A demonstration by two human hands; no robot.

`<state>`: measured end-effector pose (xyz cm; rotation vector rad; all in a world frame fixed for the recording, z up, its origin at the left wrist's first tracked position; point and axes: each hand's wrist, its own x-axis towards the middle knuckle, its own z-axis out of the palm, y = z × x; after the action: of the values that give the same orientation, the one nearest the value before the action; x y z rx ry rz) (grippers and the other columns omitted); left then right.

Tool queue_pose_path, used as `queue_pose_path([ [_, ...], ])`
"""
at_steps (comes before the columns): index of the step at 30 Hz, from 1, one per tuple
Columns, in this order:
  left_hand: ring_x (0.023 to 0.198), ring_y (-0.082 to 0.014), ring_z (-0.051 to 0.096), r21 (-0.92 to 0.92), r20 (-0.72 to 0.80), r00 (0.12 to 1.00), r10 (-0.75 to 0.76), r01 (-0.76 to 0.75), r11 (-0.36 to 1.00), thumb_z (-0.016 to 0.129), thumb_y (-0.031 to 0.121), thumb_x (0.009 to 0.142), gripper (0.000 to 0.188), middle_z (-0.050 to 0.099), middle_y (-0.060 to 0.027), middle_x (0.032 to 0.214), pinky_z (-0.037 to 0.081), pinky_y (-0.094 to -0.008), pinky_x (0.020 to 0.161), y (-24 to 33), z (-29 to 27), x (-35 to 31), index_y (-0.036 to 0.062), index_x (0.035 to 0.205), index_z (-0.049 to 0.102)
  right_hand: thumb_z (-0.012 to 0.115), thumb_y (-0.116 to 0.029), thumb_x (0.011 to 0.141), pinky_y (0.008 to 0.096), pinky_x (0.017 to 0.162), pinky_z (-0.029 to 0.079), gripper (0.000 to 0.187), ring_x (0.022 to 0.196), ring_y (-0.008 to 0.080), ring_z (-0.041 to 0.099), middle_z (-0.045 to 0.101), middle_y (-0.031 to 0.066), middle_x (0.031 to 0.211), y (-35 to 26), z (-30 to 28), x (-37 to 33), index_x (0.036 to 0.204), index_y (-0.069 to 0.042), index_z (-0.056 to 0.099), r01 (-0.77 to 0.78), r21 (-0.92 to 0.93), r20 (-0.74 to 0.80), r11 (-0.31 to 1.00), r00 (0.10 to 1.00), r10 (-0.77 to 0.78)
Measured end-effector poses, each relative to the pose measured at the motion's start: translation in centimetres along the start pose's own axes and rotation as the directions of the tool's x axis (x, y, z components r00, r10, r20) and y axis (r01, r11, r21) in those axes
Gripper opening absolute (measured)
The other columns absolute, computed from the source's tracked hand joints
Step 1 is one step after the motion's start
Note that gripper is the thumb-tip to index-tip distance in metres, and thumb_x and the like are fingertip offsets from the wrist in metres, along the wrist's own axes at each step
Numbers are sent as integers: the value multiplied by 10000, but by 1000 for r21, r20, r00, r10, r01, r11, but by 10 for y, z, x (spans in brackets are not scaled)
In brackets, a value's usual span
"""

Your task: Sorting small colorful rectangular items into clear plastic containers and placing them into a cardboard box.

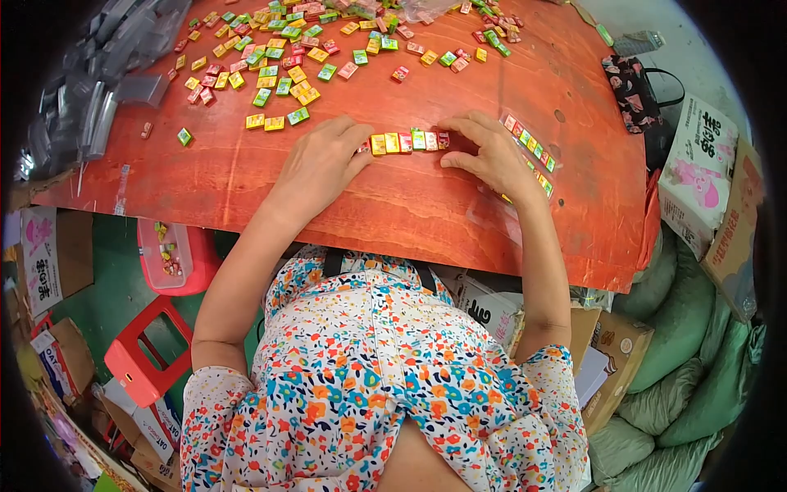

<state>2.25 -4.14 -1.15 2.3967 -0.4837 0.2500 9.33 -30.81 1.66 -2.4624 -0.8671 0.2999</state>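
Observation:
A straight row of small candy-sized boxes (406,142), in yellow, red, green and white, lies on the red wooden table (393,213). My left hand (322,164) has its thumb and index finger closed around the red box at the row's left end. At the other end, my right hand (490,156) pinches the last box between thumb and forefinger. Just beyond my right hand are clear packs (529,141) with similar boxes lined up inside; that hand and wrist partly cover the nearer pack.
Many loose boxes (283,70) lie scattered across the table's far side. Clear plastic sleeves (90,90) are piled at the far left. A floral bag (631,92) and cartons (697,164) stand at the right. On the floor at left are a red stool (147,353) and a pink bin (176,283).

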Motion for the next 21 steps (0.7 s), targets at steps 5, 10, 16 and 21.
queue_pose_path([
  [5,886,-330,612,12,13,1000,-24,24,1000,697,148,818,235,590,-135,900,505,-439,734,0,1,0,26,1000,611,784,-252,750,388,912,468,527,1082,302,585,625,94,1146,-1,4,1,1221,-80,622,47,-30,-35,998,998,-48],
  [10,916,-334,615,27,-25,999,34,-33,999,742,170,780,352,583,-135,960,514,-429,765,0,4,1,26,1074,611,774,-271,762,389,891,469,522,1047,305,590,625,96,1135,1,9,3,1224,-83,622,95,-73,-59,993,993,-99],
  [16,897,-327,625,25,53,995,-82,81,996,760,214,772,409,566,-121,996,525,-431,748,3,11,5,62,1126,624,741,-279,804,398,879,442,431,1013,282,579,628,76,1091,-4,21,6,1190,-107,655,160,-105,-123,982,977,-172],
  [21,826,-301,631,8,79,994,-76,76,997,749,212,791,277,570,-107,932,520,-425,700,9,18,15,59,1013,687,719,-228,831,405,858,441,344,981,280,575,625,80,1040,3,27,1,1148,-101,681,128,-100,-128,987,982,-140],
])
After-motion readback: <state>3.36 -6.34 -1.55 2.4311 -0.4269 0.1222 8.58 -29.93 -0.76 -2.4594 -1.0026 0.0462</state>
